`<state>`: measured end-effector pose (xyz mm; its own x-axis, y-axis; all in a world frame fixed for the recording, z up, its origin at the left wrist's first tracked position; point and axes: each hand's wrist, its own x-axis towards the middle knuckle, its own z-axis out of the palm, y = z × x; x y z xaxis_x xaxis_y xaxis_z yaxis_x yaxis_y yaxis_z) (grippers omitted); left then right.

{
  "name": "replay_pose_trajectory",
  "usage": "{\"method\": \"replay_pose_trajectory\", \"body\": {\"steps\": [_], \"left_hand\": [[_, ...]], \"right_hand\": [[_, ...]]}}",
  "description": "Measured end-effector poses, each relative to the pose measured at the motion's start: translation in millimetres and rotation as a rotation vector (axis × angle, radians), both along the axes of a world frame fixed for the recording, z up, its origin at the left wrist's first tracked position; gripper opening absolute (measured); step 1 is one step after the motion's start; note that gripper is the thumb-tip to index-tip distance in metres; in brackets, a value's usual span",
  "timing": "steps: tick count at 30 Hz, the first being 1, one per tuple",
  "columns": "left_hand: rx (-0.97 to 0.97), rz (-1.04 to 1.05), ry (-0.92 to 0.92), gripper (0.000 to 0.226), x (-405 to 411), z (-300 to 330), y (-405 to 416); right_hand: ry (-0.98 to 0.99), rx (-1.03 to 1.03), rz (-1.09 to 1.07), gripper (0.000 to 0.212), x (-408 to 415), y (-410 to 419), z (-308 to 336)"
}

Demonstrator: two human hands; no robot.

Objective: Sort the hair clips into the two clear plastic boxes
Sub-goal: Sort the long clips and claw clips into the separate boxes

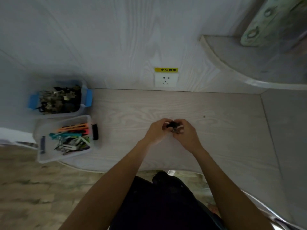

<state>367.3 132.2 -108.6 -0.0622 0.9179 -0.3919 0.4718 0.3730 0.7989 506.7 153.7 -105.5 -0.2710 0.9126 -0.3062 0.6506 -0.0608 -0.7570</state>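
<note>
Pinching a small dark hair clip between them, your left hand and right hand meet above the worktop. Two clear boxes sit well apart at your left: the far box holds dark clips, the near box colourful ones.

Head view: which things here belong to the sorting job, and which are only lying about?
Job: dark clips held in left hand and right hand; far box of dark clips; near box of coloured clips.

Lying about: socket, yellow label, shelf.
</note>
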Motion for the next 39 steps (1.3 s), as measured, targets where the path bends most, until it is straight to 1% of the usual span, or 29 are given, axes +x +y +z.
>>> {"method": "replay_pose_trajectory", "body": {"steps": [4, 8, 9, 11, 15, 20, 24, 27, 30, 32, 34, 37, 39], "left_hand": [[0.108, 0.06, -0.006, 0.03, -55, 36, -20], [0.224, 0.161, -0.038, 0.028, -138, 69, -43], [0.247, 0.186, -0.034, 0.027, -168, 75, -50], [0.259, 0.218, -0.005, 0.029, -198, 88, -54], [0.308, 0.268, 0.038, 0.033, -277, 101, -72], [0.367, 0.267, 0.092, 0.034, -339, 104, -79], [0.37, 0.247, 0.178, 0.036, -366, 99, -84], [0.372, 0.182, 0.274, 0.04, -378, 87, -89], [0.376, 0.119, 0.43, 0.038, -387, 75, -96], [0.348, 0.096, 0.502, 0.039, -392, 68, -101], [0.302, 0.049, 0.545, 0.042, -396, 60, -107], [0.256, 0.037, 0.585, 0.053, -397, 50, -112], [0.311, 0.09, 0.625, 0.058, -394, 48, -112]], "right_hand": [[0.161, 0.075, 0.03, 0.042, -52, -11, 28], [0.231, 0.137, 0.109, 0.043, -140, -18, 58], [0.253, 0.159, 0.134, 0.044, -171, -21, 64], [0.277, 0.182, 0.174, 0.044, -205, -18, 72], [0.286, 0.213, 0.256, 0.043, -287, -24, 85], [0.233, 0.294, 0.351, 0.044, -353, -28, 90], [0.186, 0.357, 0.348, 0.047, -376, -29, 89], [0.113, 0.395, 0.375, 0.046, -379, -31, 82], [-0.023, 0.434, 0.369, 0.039, -371, -32, 69], [-0.143, 0.439, 0.404, 0.041, -364, -32, 61], [-0.216, 0.407, 0.456, 0.043, -361, -33, 55], [-0.26, 0.393, 0.491, 0.029, -358, -35, 53], [-0.213, 0.384, 0.525, 0.024, -353, -36, 53]]}}
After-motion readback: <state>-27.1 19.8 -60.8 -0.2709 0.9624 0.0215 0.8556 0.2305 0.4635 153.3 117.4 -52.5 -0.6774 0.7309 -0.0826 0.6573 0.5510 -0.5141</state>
